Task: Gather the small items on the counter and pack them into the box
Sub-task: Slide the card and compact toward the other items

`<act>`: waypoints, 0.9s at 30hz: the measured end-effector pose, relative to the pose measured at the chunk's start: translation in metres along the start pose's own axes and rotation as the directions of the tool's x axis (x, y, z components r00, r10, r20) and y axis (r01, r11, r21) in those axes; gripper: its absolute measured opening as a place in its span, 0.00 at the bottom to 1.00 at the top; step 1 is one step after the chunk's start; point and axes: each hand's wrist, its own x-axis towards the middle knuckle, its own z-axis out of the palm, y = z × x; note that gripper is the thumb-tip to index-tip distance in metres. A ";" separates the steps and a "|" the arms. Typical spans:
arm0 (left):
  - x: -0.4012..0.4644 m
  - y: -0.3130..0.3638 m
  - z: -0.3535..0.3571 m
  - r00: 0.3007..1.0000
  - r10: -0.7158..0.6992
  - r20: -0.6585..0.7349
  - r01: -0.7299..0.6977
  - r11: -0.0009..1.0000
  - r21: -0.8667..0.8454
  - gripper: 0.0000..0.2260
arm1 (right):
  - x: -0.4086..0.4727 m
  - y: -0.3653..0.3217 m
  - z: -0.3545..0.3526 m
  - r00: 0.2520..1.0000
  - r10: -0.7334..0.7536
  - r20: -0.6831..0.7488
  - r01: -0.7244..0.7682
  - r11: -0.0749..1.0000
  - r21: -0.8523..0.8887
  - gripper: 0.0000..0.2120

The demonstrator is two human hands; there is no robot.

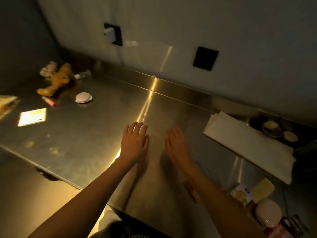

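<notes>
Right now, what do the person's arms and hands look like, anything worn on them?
Both forearms are bare, with no sleeves in view. The left hand and right hand show no gloves, rings, watch or bracelet that I can make out; the right is motion-blurred.

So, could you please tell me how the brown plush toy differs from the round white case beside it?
The brown plush toy is golden-brown, soft and sprawled with limbs out; the round white case is pale, smooth and compact. The toy is clearly larger and lies nearer the wall. Both rest on the steel counter, untouched by either hand.
</notes>
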 end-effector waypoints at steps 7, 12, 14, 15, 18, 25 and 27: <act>0.001 -0.119 -0.022 0.987 -0.153 -0.041 0.156 0.985 0.071 0.17 | 0.061 -0.092 0.064 0.997 -0.072 0.033 0.074 0.996 -0.047 0.20; 0.004 -0.209 -0.035 0.974 -0.220 -0.047 0.224 0.968 0.111 0.16 | 0.105 -0.167 0.114 0.988 -0.128 0.083 0.133 0.990 -0.052 0.22; 0.004 -0.243 -0.037 0.967 -0.249 -0.048 0.253 0.962 0.107 0.16 | 0.121 -0.194 0.133 0.984 -0.149 0.097 0.154 0.987 -0.048 0.23; 0.004 -0.260 -0.037 0.963 -0.265 -0.041 0.268 0.958 0.105 0.17 | 0.129 -0.206 0.143 0.981 -0.159 0.107 0.164 0.986 -0.039 0.23; 0.006 -0.304 -0.039 0.949 -0.315 -0.010 0.314 0.944 0.102 0.17 | 0.152 -0.237 0.170 0.970 -0.200 0.141 0.210 0.976 -0.059 0.20; 0.010 -0.383 -0.049 0.911 -0.412 -0.006 0.410 0.907 0.095 0.17 | 0.197 -0.274 0.224 0.926 -0.294 0.239 0.337 0.927 -0.166 0.20; 0.008 -0.401 -0.048 0.899 -0.437 0.018 0.434 0.896 0.098 0.18 | 0.207 -0.278 0.236 0.936 -0.270 0.226 0.310 0.936 -0.165 0.20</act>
